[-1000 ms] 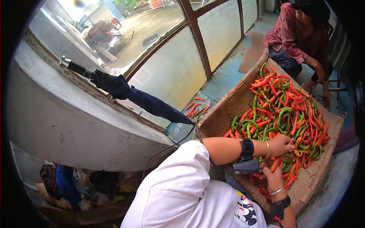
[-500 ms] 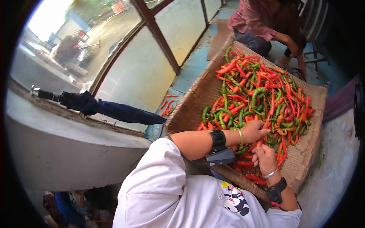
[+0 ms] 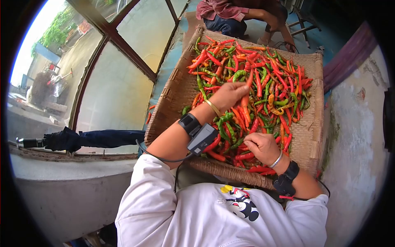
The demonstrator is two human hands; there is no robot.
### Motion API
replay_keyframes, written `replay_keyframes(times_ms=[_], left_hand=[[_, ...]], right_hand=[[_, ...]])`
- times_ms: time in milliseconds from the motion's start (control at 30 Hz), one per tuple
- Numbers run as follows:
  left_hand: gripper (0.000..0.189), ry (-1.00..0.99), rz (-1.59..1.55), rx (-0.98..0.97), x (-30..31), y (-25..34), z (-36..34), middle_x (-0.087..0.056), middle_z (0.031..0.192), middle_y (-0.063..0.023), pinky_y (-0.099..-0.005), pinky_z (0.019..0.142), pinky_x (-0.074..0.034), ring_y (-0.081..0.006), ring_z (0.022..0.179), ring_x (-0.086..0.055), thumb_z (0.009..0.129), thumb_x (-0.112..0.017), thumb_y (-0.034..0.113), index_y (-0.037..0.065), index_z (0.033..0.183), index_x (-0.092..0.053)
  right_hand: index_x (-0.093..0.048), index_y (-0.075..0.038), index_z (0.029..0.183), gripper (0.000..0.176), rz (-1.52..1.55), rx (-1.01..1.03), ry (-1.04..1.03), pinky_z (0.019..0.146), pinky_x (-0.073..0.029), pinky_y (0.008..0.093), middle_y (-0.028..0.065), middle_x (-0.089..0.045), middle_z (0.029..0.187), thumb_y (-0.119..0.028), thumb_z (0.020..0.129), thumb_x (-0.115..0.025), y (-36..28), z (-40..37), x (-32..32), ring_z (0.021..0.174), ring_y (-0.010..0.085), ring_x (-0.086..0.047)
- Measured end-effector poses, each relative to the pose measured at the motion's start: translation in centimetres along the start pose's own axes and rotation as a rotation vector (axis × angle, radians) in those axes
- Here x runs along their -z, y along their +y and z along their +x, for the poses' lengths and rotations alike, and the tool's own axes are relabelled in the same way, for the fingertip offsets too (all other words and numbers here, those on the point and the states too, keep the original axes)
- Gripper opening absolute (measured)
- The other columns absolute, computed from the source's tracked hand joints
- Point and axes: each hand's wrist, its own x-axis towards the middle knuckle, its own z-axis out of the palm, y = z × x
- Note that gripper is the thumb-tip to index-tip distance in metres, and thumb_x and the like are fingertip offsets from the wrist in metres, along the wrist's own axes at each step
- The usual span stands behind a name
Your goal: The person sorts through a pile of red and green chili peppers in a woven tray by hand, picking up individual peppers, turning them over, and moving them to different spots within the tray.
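Note:
Red, green and orange chili peppers [image 3: 284,88] lie heaped in a large woven basket [image 3: 302,144]. Over the middle of the heap, my left hand [image 3: 228,98] is closed, its thumb and fingers pinching a red chili pepper [image 3: 249,78] that sticks up past the fingertips. Closer to my body, my right hand [image 3: 263,147] is curled above the near part of the heap, thumb against fingers. Whatever it may hold is hidden. A gold bangle [image 3: 214,108] is on my left wrist, a silver one [image 3: 277,159] on my right.
Beyond the basket's far edge another person [image 3: 230,16] sits with arms lowered. A folded dark umbrella [image 3: 111,139] lies on the ledge at left, below glass panes [image 3: 119,86]. A rough wall [image 3: 354,131] stands to the right, beside purple cloth [image 3: 349,57].
My hands have drawn apart: the left one is farther over the heap, while the right stays near the basket's close side. The whole view has shifted and turned, placing the basket further left.

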Motion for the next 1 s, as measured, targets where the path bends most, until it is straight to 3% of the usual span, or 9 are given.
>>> replay_keyframes(times_ms=[33, 100, 200, 233, 400, 500, 700, 833, 1000], left_hand=[[0.037, 0.083, -0.184, -0.072, 0.4, 0.5, 0.5, -0.058, 0.080, -0.0020, -0.0188, 0.050, -0.043, -0.0061, 0.062, -0.053, 0.091, -0.044, 0.025, 0.003, 0.121, -0.045], [0.038, 0.241, -0.215, -0.234, 2.2, 1.5, 1.3, -0.056, 0.107, -0.0078, -0.0207, 0.060, -0.047, -0.0098, 0.078, -0.058, 0.090, -0.046, 0.017, 0.000, 0.124, -0.040], [0.030, 0.554, 0.165, -0.378, 5.6, 0.0, 2.4, -0.061, 0.088, -0.0039, -0.0214, 0.059, -0.046, -0.0091, 0.072, -0.057, 0.085, -0.053, 0.012, -0.002, 0.111, -0.053], [0.025, 0.722, 0.397, -0.452, 7.6, -2.0, 3.4, -0.062, 0.081, -0.0057, -0.0258, 0.062, -0.047, -0.0155, 0.069, -0.059, 0.081, -0.056, 0.013, 0.000, 0.103, -0.058], [0.034, 0.940, 1.150, -0.369, 11.2, -3.1, 2.5, -0.055, 0.105, -0.0133, -0.0400, 0.082, -0.043, -0.0313, 0.095, -0.052, 0.076, -0.058, 0.019, 0.006, 0.108, -0.052], [0.043, 0.844, 1.159, -0.120, 11.8, -3.2, 2.6, -0.050, 0.114, -0.0137, -0.0412, 0.087, -0.040, -0.0317, 0.104, -0.046, 0.076, -0.059, 0.022, 0.008, 0.115, -0.046], [0.052, 0.771, 1.239, -0.182, 12.0, -1.8, 5.8, -0.050, 0.112, -0.0188, -0.0416, 0.087, -0.040, -0.0368, 0.103, -0.046, 0.073, -0.061, 0.036, 0.004, 0.110, -0.045], [0.066, 0.712, 1.305, 0.014, 12.7, -1.5, 8.3, -0.052, 0.109, -0.0204, -0.0418, 0.087, -0.040, -0.0379, 0.102, -0.047, 0.070, -0.060, 0.049, 0.004, 0.115, -0.043], [0.085, 0.681, 1.012, 0.176, 13.1, -1.5, 10.0, -0.055, 0.107, -0.0224, -0.0388, 0.082, -0.044, -0.0351, 0.098, -0.054, 0.064, -0.060, 0.060, 0.003, 0.123, -0.038]], right_hand=[[-0.058, -0.005, 0.075, 0.006, -0.009, 0.008, -0.012, 0.054, -0.046, 0.0337, 0.0110, -0.059, 0.067, -0.011, 0.075, -0.059, 0.0, 0.0, 0.0, 0.062, 0.0274, -0.059], [-0.059, -0.005, 0.076, 0.006, -0.013, -0.008, -0.009, 0.055, -0.046, 0.0341, 0.0108, -0.060, 0.067, -0.011, 0.075, -0.059, -0.1, 0.0, 0.0, 0.062, 0.0274, -0.059], [-0.059, -0.005, 0.076, 0.008, -0.016, 0.010, -0.002, 0.055, -0.046, 0.0346, 0.0105, -0.060, 0.067, -0.013, 0.075, -0.059, -0.2, 0.0, -0.1, 0.062, 0.0273, -0.059], [-0.059, -0.006, 0.076, 0.008, -0.024, 0.010, -0.021, 0.056, -0.047, 0.0348, 0.0103, -0.060, 0.067, -0.014, 0.075, -0.059, -0.2, 0.0, -0.1, 0.062, 0.0271, -0.059], [-0.059, -0.007, 0.077, 0.010, -0.067, 0.040, -0.089, 0.058, -0.047, 0.0351, 0.0094, -0.060, 0.069, -0.017, 0.076, -0.058, 0.5, -0.4, -0.7, 0.064, 0.0263, -0.059], [-0.059, -0.008, 0.079, 0.012, -0.106, 0.087, -0.135, 0.059, -0.047, 0.0351, 0.0087, -0.060, 0.071, -0.020, 0.076, -0.057, 1.2, -0.8, -1.4, 0.067, 0.0258, -0.059], [-0.058, -0.009, 0.079, 0.014, -0.124, 0.107, -0.209, 0.058, -0.047, 0.0371, 0.0075, -0.059, 0.071, -0.023, 0.077, -0.056, 1.5, -1.0, -1.8, 0.067, 0.0265, -0.059], [-0.057, -0.009, 0.080, 0.014, -0.130, 0.108, -0.232, 0.057, -0.047, 0.0374, 0.0074, -0.059, 0.071, -0.024, 0.077, -0.056, 1.9, -1.4, -2.0, 0.066, 0.0267, -0.059], [-0.060, -0.008, 0.080, 0.013, -0.137, 0.117, -0.241, 0.058, -0.048, 0.0336, 0.0071, -0.060, 0.072, -0.020, 0.076, -0.059, 1.7, -1.4, -1.8, 0.067, 0.0242, -0.060]])
